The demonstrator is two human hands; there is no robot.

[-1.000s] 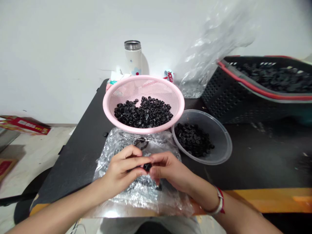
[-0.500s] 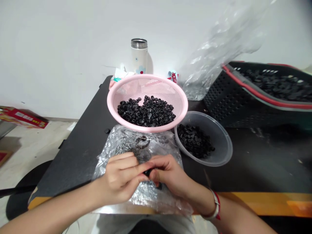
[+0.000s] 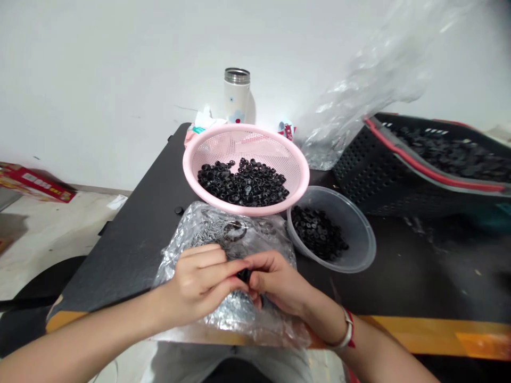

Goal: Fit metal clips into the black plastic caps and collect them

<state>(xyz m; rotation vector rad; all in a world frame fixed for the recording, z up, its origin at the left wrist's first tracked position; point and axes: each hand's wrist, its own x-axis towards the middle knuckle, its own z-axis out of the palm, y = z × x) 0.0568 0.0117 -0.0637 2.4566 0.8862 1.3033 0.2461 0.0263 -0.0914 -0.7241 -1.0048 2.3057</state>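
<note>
Blk part (image 3: 244, 275) mostly hidden btwn fingers (image 3: 225, 271), blk basket (image 3: 353, 173) cut off at R edge.

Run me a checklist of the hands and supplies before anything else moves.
1. Small black part held between the left hand and right hand: ok.
2. Fit of that part: cannot tell; fingers cover most of it.
3. Pink basket upright, with black pieces inside: ok.
4. Clear bowl upright, stocked with dark round pieces: ok.
5. All black pieces contained: not ok; a loose one lies on the table.
6. Bottle capped: not ok; its mouth is open.
</note>
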